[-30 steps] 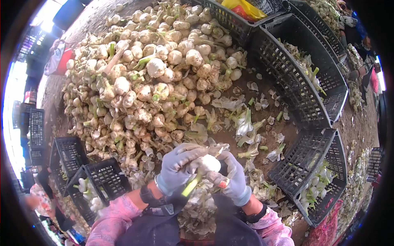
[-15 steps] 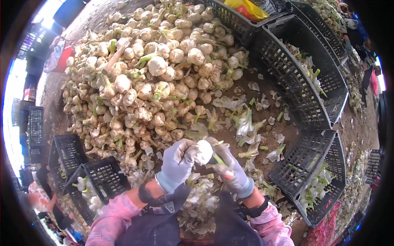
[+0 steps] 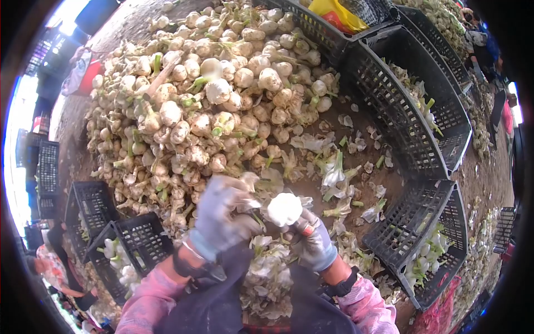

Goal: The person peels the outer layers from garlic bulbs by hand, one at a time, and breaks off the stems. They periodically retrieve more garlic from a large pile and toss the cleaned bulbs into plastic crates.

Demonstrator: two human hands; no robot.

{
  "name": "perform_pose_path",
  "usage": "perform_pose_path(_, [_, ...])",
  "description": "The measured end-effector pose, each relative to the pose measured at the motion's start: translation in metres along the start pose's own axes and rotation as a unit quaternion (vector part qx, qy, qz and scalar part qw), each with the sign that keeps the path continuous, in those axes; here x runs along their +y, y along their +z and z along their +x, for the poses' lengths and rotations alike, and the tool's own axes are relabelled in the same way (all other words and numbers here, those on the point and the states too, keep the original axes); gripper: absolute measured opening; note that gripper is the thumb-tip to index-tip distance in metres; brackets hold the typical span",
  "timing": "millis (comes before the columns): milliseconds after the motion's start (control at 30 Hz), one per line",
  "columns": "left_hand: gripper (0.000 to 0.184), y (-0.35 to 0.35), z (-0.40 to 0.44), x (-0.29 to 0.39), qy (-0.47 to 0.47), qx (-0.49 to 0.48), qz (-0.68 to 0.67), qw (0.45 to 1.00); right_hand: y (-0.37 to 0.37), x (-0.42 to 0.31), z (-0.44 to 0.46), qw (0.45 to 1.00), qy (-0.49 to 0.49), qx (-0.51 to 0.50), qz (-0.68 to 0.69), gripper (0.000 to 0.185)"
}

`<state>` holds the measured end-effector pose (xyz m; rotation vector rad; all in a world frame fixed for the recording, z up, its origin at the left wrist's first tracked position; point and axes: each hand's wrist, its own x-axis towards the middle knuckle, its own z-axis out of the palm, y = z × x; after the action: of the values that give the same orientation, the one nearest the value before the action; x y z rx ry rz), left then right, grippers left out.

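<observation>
My right hand [image 3: 316,242], in a grey-white glove, holds a bright white garlic bulb [image 3: 284,210] at its fingertips. A small reddish spot shows at the right thumb; what it is I cannot make out. To the left of the bulb is my gloved left hand [image 3: 219,217], smeared by motion, so its fingers are unclear. Pale, blurred peel [image 3: 247,201] shows beside the left fingers; whether they grip it I cannot tell. Beyond both hands lies a large heap of untrimmed garlic [image 3: 189,122]. Loose garlic skins [image 3: 267,278] lie between my legs.
Black plastic crates stand on the right, one with peelings [image 3: 389,106] and a nearer one [image 3: 409,220] with white garlic bulbs. More crates [image 3: 146,239] are at the left. Husks and cut stems [image 3: 334,170] litter the ground. Another person [image 3: 53,267] is at far left.
My left hand has come off the bulb and moved left. The bulb is now in my right hand, and the green stem seen there before no longer shows.
</observation>
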<state>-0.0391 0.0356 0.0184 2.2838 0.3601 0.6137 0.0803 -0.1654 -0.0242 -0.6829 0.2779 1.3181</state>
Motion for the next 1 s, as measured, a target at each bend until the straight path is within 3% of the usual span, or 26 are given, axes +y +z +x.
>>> perform_pose_path(33, [0.068,0.007,0.004,0.012,0.028,-0.018,0.029,0.999,0.009,0.000,0.000,0.999,-0.010,0.011,-0.040,0.044])
perform_pose_path(100, [0.051,0.016,0.003,0.020,0.044,-0.068,0.067,0.994,0.012,0.009,-0.001,0.982,-0.046,0.070,-0.167,0.039])
perform_pose_path(200, [0.028,0.017,-0.002,0.010,0.035,-0.111,0.019,0.993,0.011,0.006,-0.001,0.981,-0.025,0.025,-0.191,0.039])
perform_pose_path(233, [0.022,0.015,-0.003,0.008,0.023,-0.131,-0.011,0.991,-0.003,0.007,0.001,0.991,0.010,0.003,-0.133,0.042])
perform_pose_path(267, [0.020,0.014,-0.005,0.007,-0.134,-0.062,-0.236,0.960,-0.007,0.008,0.003,0.997,0.010,-0.009,-0.081,0.044])
perform_pose_path(300, [0.019,0.014,-0.006,0.007,-0.280,0.010,-0.443,0.852,-0.009,0.009,0.005,0.999,0.010,-0.019,-0.028,0.047])
perform_pose_path(333, [0.018,0.013,-0.008,0.007,-0.404,0.082,-0.612,0.675,-0.008,0.010,0.005,0.999,0.010,-0.029,0.025,0.049])
perform_pose_path(367, [0.015,0.006,-0.003,0.002,-0.383,0.079,-0.625,0.676,-0.005,0.011,0.002,0.996,0.014,0.008,0.088,0.056])
perform_pose_path(400, [0.022,0.005,-0.015,-0.022,-0.434,0.081,-0.537,0.718,-0.008,0.011,0.003,0.995,0.015,-0.021,0.100,0.056])
perform_pose_path(467, [0.030,0.007,-0.024,-0.028,-0.412,0.052,-0.545,0.729,-0.020,0.014,0.008,0.989,0.017,-0.081,0.123,0.057])
perform_pose_path(500, [0.035,0.008,-0.030,-0.029,-0.401,0.037,-0.548,0.733,-0.016,0.015,0.013,0.988,-0.011,-0.127,0.091,0.053])
perform_pose_path(533, [0.039,0.009,-0.036,-0.030,-0.391,0.020,-0.551,0.737,-0.012,0.015,0.015,0.991,-0.033,-0.098,-0.090,0.051])
perform_pose_path(600, [0.049,0.007,-0.052,-0.027,-0.375,-0.009,-0.556,0.741,0.006,0.014,0.017,0.897,-0.068,-0.034,-0.436,0.048])
perform_pose_path(633, [0.054,0.001,-0.050,-0.019,-0.433,0.014,-0.654,0.620,0.020,0.013,0.021,0.853,-0.149,-0.140,-0.480,0.046])
perform_pose_path(667, [0.067,-0.005,-0.043,-0.012,-0.460,0.018,-0.626,0.629,0.037,0.006,0.030,0.769,-0.270,-0.213,-0.539,0.045])
perform_pose_path(733, [0.052,-0.023,-0.064,-0.033,-0.474,0.040,-0.526,0.705,0.039,0.004,0.044,0.728,-0.249,-0.179,-0.613,0.043])
perform_pose_path(767, [0.037,-0.043,-0.078,-0.047,-0.447,0.055,-0.582,0.677,0.033,0.004,0.058,0.707,-0.270,-0.153,-0.635,0.041])
perform_pose_path(800, [0.034,-0.067,-0.077,-0.033,-0.471,0.097,-0.494,0.724,0.040,0.001,0.066,0.703,-0.265,-0.107,-0.651,0.037])
perform_pose_path(833, [0.033,-0.094,-0.095,-0.033,-0.468,0.126,-0.369,0.793,0.038,0.002,0.079,0.655,-0.286,-0.111,-0.690,0.039])
perform_pose_path(867, [0.030,-0.125,-0.107,-0.023,-0.448,0.171,-0.293,0.827,0.035,0.004,0.093,0.606,-0.306,-0.113,-0.725,0.041])
perform_pose_path(900, [0.028,-0.155,-0.119,-0.013,-0.432,0.214,-0.208,0.851,0.039,0.007,0.103,0.583,-0.267,-0.097,-0.761,0.045])
perform_pose_path(933, [0.023,-0.195,-0.128,0.003,-0.518,0.202,-0.107,0.824,0.047,0.015,0.111,0.558,-0.225,-0.083,-0.794,0.048])
perform_pose_path(967, [0.020,-0.237,-0.173,-0.012,-0.542,0.183,-0.058,0.818,0.054,0.024,0.121,0.532,-0.183,-0.069,-0.824,0.052])
perform_pose_path(1000, [0.016,-0.275,-0.220,-0.028,-0.407,0.058,0.296,0.862,0.058,0.035,0.135,0.524,-0.141,-0.050,-0.838,0.055])
